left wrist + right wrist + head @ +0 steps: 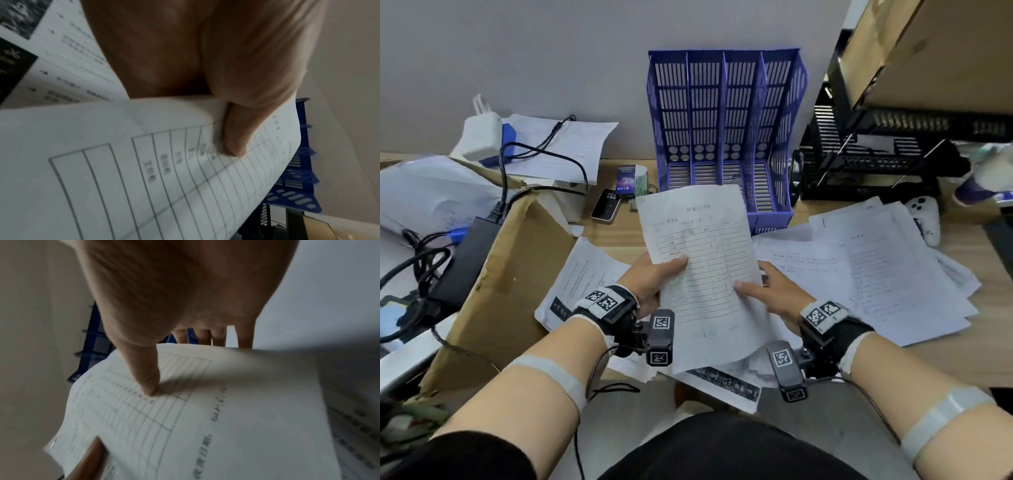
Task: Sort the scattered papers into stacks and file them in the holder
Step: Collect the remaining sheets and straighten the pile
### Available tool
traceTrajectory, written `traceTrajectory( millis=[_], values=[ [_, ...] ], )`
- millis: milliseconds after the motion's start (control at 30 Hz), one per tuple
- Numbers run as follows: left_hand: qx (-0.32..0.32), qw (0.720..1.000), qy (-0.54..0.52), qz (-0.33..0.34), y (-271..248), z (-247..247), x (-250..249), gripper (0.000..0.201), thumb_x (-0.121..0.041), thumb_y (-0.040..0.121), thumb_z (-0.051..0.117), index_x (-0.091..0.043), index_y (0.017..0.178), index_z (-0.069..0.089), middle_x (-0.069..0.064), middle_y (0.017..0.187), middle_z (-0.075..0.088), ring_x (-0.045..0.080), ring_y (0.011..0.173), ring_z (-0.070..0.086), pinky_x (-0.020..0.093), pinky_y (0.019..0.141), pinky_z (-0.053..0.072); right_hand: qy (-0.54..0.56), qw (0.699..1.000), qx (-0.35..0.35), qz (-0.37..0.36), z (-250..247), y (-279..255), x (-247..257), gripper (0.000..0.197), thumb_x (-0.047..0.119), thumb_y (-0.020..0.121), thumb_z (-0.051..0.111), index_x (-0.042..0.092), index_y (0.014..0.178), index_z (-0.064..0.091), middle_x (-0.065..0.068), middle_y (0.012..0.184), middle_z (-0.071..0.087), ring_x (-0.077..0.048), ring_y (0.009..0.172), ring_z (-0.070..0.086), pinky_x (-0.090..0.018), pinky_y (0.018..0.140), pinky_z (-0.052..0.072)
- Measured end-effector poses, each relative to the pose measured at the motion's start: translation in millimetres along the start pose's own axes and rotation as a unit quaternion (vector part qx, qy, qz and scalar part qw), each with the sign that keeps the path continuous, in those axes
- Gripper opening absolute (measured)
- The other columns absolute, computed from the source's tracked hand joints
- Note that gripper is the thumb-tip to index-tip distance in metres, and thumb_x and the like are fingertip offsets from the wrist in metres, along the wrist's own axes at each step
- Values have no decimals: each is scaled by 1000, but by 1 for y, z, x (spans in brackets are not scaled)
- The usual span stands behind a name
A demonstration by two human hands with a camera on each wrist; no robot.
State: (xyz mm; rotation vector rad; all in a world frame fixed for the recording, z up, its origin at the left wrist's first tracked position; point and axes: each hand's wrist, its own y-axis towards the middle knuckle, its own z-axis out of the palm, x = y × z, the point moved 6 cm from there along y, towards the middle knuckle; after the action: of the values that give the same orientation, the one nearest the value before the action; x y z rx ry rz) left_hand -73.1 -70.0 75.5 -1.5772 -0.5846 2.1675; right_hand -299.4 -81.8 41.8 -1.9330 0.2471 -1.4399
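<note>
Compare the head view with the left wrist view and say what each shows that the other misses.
Only the head view shows the right hand, the paper pile on the desk, the phone and the cardboard. Only the left wrist view shows the thumb pressed onto the form's table cells up close. Both show the left hand holding the form and the blue holder.

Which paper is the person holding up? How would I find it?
Find the blue file holder against the wall. Just in front of it, the left hand and right hand pinch one sheet by its side edges. It alone is lifted off the desk, and it shows a lined table.
</note>
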Motion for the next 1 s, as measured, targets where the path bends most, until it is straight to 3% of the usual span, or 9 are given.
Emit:
traceTrajectory(
  millis=[100, 167, 233, 367, 467, 567, 667, 800, 1000],
  values=[
    [10, 1000, 2, -3, 8, 16, -2, 28, -7, 98, 54, -5, 125, 61, 15, 118, 71, 33, 106, 69, 45, 85, 58, 79, 996, 27, 17, -12, -13, -7, 51, 34, 84, 74, 25, 129, 52, 4, 119, 70, -19, 109, 66, -41, 90, 52],
    [-1, 1000, 19, -1, 17, 22, 1, 30, -10, 98, 56, -6, 127, 60, 15, 119, 71, 33, 108, 69, 46, 88, 57, 87, 996, -24, -2, -33, -19, -13, 32, 18, 92, 66, 20, 123, 57, 0, 113, 73, -20, 100, 71, -33, 77, 57],
    [-16, 998, 59, 2, 27, 28, 8, 31, -10, 97, 57, -4, 128, 60, 14, 119, 71, 31, 107, 69, 45, 91, 56, 32, 993, -108, -27, -63, -25, -22, 22, 16, 91, 62, 24, 112, 63, 2, 108, 75, -18, 98, 71, -37, 84, 58],
    [-8, 990, 139, -36, 43, 51, 39, 25, -3, 96, 56, -1, 120, 63, 19, 112, 72, 25, 84, 72, 34, 73, 61, -99, 975, -198, 8, -109, -38, -55, 13, 22, 88, 61, 21, 100, 64, -4, 99, 73, -27, 96, 67, -43, 89, 53],
    [36, 983, 150, -96, 47, 71, 64, 27, -5, 92, 62, -8, 119, 62, 17, 110, 73, 27, 92, 72, 36, 83, 60, -138, 957, -250, 58, -135, -52, -80, 11, 13, 92, 55, 10, 101, 60, -7, 101, 66, -28, 91, 60, -29, 69, 43],
    [42, 969, 203, -137, 52, 71, 83, 32, -16, 91, 66, -15, 123, 60, 11, 117, 70, 24, 103, 70, 35, 85, 57, -144, 937, -299, 105, -156, -56, -109, 20, 10, 90, 54, 10, 111, 57, -8, 110, 65, -25, 93, 57, -29, 76, 40],
    [-13, 934, 336, -120, 59, 44, 86, 28, -19, 91, 65, -15, 119, 64, 11, 118, 68, 21, 94, 64, 30, 76, 49, -109, 924, -342, 132, -163, -57, -123, 35, 3, 89, 52, 12, 122, 51, -10, 116, 61, -31, 102, 58, -31, 82, 45],
    [-187, 825, 508, -160, 48, -38, 77, 44, -18, 85, 64, -18, 127, 55, 17, 130, 54, 29, 87, 60, 31, 77, 52, -161, 889, -407, 138, -155, -54, -108, 50, 6, 82, 59, 14, 130, 46, -16, 129, 48, -35, 118, 49, -46, 98, 46],
    [-248, 775, 507, -283, 8, -104, 90, 82, -29, 78, 76, -9, 142, 29, 24, 143, 37, 41, 121, 50, 42, 90, 47, -171, 968, -182, -10, -69, -8, -68, 28, 5, 88, 51, 20, 110, 57, -1, 108, 62, -20, 101, 60, -33, 93, 49]
  ],
)
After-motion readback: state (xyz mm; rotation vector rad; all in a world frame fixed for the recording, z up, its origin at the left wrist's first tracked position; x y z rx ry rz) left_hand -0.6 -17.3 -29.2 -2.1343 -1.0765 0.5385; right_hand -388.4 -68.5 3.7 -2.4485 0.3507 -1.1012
